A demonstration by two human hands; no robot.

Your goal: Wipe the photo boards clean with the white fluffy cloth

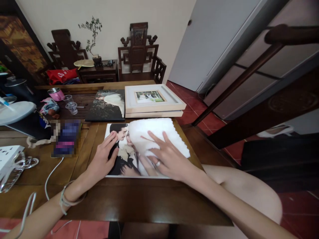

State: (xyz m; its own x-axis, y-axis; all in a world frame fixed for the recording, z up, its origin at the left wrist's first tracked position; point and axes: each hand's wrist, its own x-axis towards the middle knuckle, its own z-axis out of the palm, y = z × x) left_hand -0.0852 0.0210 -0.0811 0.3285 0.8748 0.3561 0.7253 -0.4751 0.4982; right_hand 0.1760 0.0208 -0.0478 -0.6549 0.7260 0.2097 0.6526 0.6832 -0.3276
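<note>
A photo print (124,154) of a couple lies flat on the wooden table in front of me. My left hand (106,152) rests on its left edge, fingers stretched out and close together, thumb apart. Over the print's upper right part spreads a white fluffy cloth (171,134) with a wavy edge. My right hand (166,156), with a ring on one finger, lies spread on this cloth and presses down on it. The hand and the cloth hide the right part of the print.
Behind the print sit a dark photo panel (107,108) and stacked white picture frames (152,108). To the left are a blurred-out phone (66,139) with a white cable, a power strip (10,154), a lidded cup (18,113), small clear cups (71,107) and a pink mug (56,94).
</note>
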